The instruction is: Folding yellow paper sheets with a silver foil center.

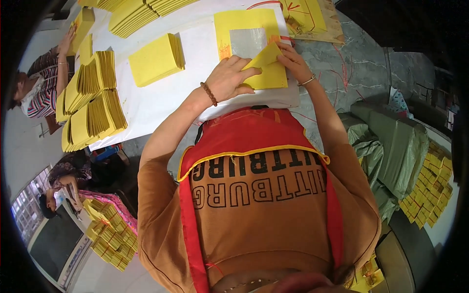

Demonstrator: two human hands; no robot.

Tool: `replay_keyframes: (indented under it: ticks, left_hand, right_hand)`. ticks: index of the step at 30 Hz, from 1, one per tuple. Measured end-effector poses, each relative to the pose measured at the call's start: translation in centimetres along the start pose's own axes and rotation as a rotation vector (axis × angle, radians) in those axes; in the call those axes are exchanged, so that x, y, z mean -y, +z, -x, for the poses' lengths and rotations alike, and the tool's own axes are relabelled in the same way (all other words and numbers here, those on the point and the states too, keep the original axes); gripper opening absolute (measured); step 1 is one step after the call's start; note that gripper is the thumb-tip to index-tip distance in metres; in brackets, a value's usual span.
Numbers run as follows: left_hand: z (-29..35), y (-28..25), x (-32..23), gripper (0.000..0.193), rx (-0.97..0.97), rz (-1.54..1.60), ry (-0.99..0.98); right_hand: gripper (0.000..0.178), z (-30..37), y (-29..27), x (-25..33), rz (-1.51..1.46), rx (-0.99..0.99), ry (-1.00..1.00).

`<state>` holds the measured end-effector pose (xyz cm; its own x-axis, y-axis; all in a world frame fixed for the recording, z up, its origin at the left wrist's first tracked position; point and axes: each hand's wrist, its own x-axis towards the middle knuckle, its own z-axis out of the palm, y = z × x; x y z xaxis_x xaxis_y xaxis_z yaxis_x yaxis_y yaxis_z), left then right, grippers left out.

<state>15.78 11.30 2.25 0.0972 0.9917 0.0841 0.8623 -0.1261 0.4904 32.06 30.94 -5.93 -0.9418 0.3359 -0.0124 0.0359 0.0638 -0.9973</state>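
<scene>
Out at ten o'clock a co-worker's hand (66, 44) is on yellow paper (84, 29), and between eight and nine there's a second person (71, 176), near bundles (112, 239) at eight. Moving in, a pile (83, 127) of folded paper fans out between nine and ten, on the white table (146, 108); stacks (129, 19) sit up at eleven, and a lone stack (154, 61) a touch lower

Here's the action, at twelve! The left hand (227, 80) has its fingers apart, touching the sheet (244, 19) without closing round it. That sheet lies on the table between twelve and one, a silver square (248, 41) on it, a flap (273, 73) raised at its near side. Over at one o'clock, the right hand (294, 63) is at the flap's far right corner; whether thumb and fingers pinch it, I cannot tell

How does it handle? Light, I'd judge, thin and bendy, quick to crease, the silver perhaps slippery. Best hold: a soft pinch on the flap's outer corner, flat fingers on the body, no hard squeeze

Further right, another sheet (312, 17) at one, red strings (344, 75) on the floor at two, a green cover (391, 141) at three, and yellow packs (430, 183) between three and four
</scene>
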Motion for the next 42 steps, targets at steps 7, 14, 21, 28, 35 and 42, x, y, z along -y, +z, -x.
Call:
replay_keyframes:
  ticks: [7, 14, 21, 28, 35, 42]
  left_hand:
    - [0.2, 0.1, -0.2, 0.054, -0.025, -0.085, 0.03]
    - [0.3, 0.3, -0.3, 0.062, -0.035, -0.123, 0.009]
    - [0.4, 0.5, -0.2, 0.053, -0.075, -0.1, 0.029]
    - [0.6, 1.3, 0.5, 0.023, -0.199, -0.026, 0.09]
    - [-0.2, 0.9, 0.5, 0.011, -0.359, 0.231, -0.187]
    - [1.2, -1.7, 1.3, 0.046, -0.149, 0.337, -0.211]
  right_hand:
    - [0.03, -0.1, 0.1, 0.3, 0.003, 0.012, 0.019]
    - [0.027, 0.1, 0.2, 0.2, -0.017, -0.014, -0.022]
    - [0.025, -0.1, 0.2, 0.1, -0.12, -0.035, 0.041]
    - [0.027, -0.3, 0.0, 0.0, -0.144, 0.009, 0.037]
    - [0.031, -0.2, -0.2, -1.4, -0.081, -0.003, -0.178]
    - [0.026, 0.0, 0.4, -1.1, 0.049, -0.064, -0.13]
